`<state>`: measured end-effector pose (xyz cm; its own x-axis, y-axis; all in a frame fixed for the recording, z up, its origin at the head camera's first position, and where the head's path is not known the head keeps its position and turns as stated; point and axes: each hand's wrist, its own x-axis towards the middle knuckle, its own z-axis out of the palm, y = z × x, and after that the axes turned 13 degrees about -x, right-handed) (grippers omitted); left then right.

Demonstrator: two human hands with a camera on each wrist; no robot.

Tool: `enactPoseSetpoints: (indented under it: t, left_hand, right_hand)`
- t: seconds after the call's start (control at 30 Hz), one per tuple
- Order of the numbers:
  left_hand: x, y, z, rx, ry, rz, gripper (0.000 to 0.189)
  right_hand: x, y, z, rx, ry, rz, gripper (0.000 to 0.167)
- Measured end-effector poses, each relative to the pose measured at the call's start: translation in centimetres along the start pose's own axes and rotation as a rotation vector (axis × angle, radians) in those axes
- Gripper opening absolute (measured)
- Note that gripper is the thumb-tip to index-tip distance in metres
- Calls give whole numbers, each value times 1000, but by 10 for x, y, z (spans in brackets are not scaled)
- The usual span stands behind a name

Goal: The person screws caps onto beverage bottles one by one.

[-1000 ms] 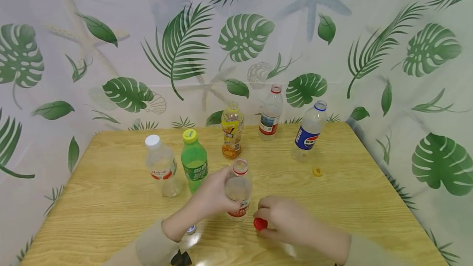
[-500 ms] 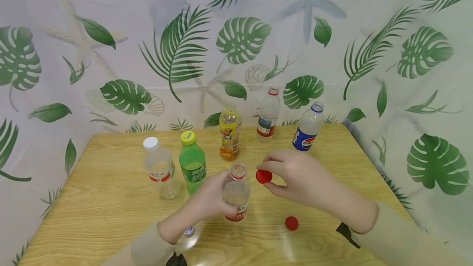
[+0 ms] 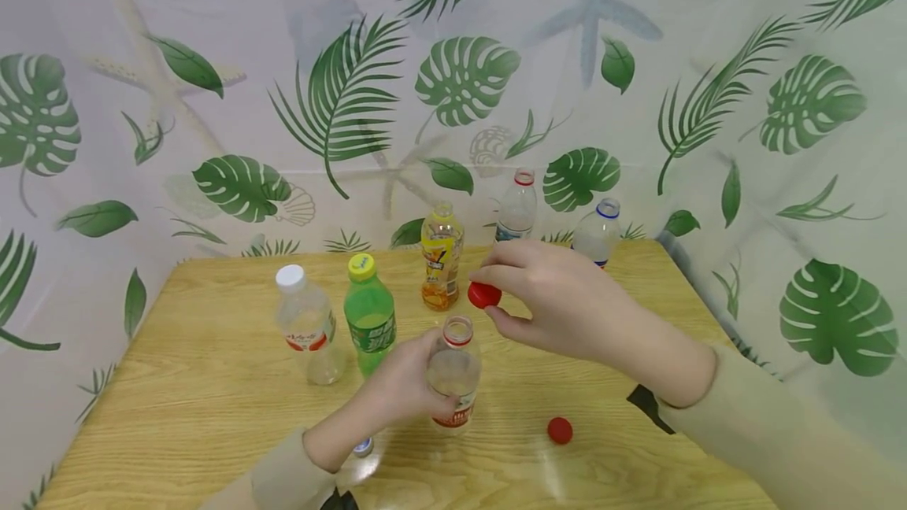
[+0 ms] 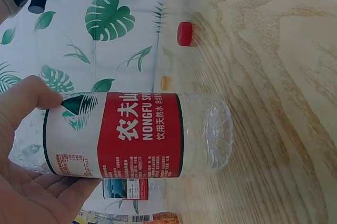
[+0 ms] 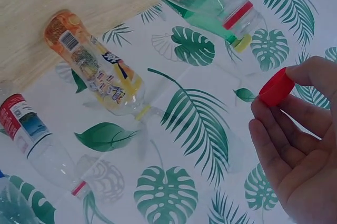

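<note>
My left hand (image 3: pixel 407 384) grips a clear water bottle (image 3: pixel 453 372) around its side. The bottle stands upright and uncapped, with a red ring at its neck; its red and white label (image 4: pixel 139 134) shows large in the left wrist view. Between thumb and fingers, my right hand (image 3: pixel 560 301) pinches a red bottle cap (image 3: pixel 485 294). That cap is in the air above and slightly right of the bottle's mouth, apart from it. In the right wrist view the cap (image 5: pixel 276 87) has its hollow side partly visible. A second red cap (image 3: pixel 560 430) lies on the table at the right.
Behind stand an orange drink bottle (image 3: pixel 442 262), a clear red-ringed bottle (image 3: pixel 519 207) and a blue-ringed bottle (image 3: pixel 597 233), all uncapped. To the left are a white-capped bottle (image 3: pixel 308 329) and a green yellow-capped bottle (image 3: pixel 371 317). Another cap (image 3: pixel 363 447) lies by my left wrist.
My right hand has lifted a red cap off the table, carrying it up and then left toward the bottle's mouth. The left hand keeps its grip on the bottle.
</note>
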<state>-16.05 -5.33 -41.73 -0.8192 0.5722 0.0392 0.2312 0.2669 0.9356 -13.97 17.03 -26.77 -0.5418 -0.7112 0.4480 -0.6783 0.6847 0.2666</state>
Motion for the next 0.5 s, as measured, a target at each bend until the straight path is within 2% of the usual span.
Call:
enactPoseSetpoints:
  t: [0.2, 0.5]
  left_hand:
    - [-1, 0, 0, 8, 0, 13, 72]
    - [-2, 1, 0, 30, 5, 18, 74]
  right_hand:
    - [10, -6, 0, 22, 8, -39, 25]
    - [12, -14, 12, 24, -41, -64, 27]
